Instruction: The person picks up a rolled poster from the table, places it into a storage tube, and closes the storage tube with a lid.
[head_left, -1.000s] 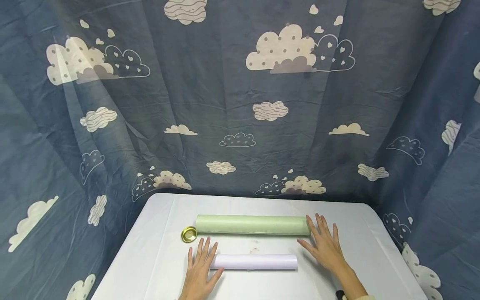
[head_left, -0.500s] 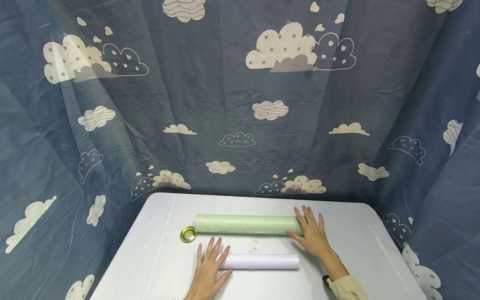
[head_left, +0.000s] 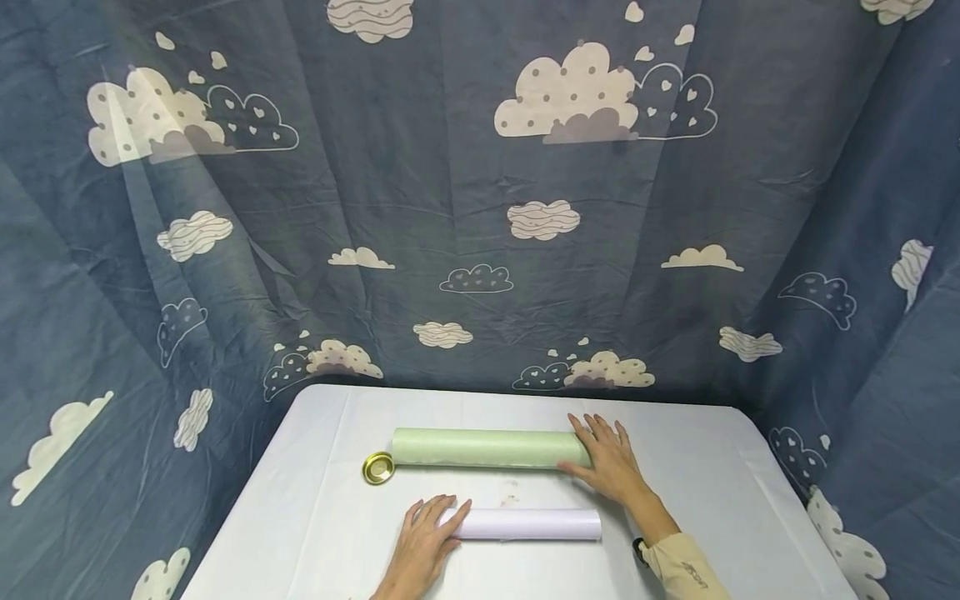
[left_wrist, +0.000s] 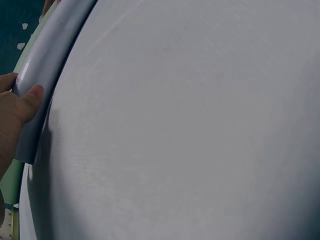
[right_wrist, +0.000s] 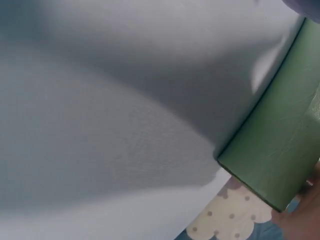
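Observation:
Two rolls of sheet material lie crosswise on the white table. My right hand (head_left: 611,467) spans the right end of the longer pale green roll (head_left: 487,448), thumb on the near side and fingers over the far side. In the right wrist view the green roll (right_wrist: 277,130) shows its end edge, with part of the hand (right_wrist: 302,215) beside it. My left hand (head_left: 423,542) holds the left end of the shorter pale lavender roll (head_left: 532,525). The left wrist view has the thumb pressed on the lavender roll (left_wrist: 47,55) and a finger across from it.
A small round gold lid or dish (head_left: 378,468) stands by the green roll's left end. Small brownish marks (head_left: 510,500) show on the white table (head_left: 675,433) between the rolls. Dark blue cloud-print curtains (head_left: 480,200) surround the table at the back and sides.
My left hand has moved right, its spread fingers now bent about the lavender roll's end. My right hand has slid left onto the green roll. The lavender roll has shifted slightly right.

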